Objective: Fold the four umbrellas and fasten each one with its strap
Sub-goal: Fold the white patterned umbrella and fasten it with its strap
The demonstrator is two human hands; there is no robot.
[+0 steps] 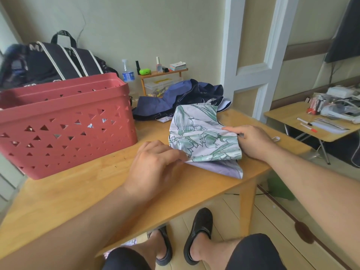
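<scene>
Both bare forearms come in from the bottom corners and meet over the white umbrella with the green floral print [202,137], which lies collapsed with its cloth spread loosely on the right part of the light wooden table [81,191], near the front right corner. One lilac-grey panel of it pokes out at the near edge.

The left hand [155,168] is knuckles-up, wrist a bit raised, fingers bent down onto the near left edge of the printed cloth. Looks like the fingertips are pinching a fold there, though the tips are mostly hidden under the hand, so I can't swear to how tight.

The right hand [251,141] sits on the right side of the umbrella, fingers curled round the bunched cloth with the index finger stretched along a crease on top. A small white loop [276,138] shows just past that hand, at the table edge.

Behind the floral one there's a crumpled navy blue umbrella [185,98], touching or overlapping its far edge. To the left stands a red plastic basket with triangle cutouts [64,129], with a black striped bag [52,61] behind it. A small wooden shelf with bottles [163,73] is against the wall.
</scene>
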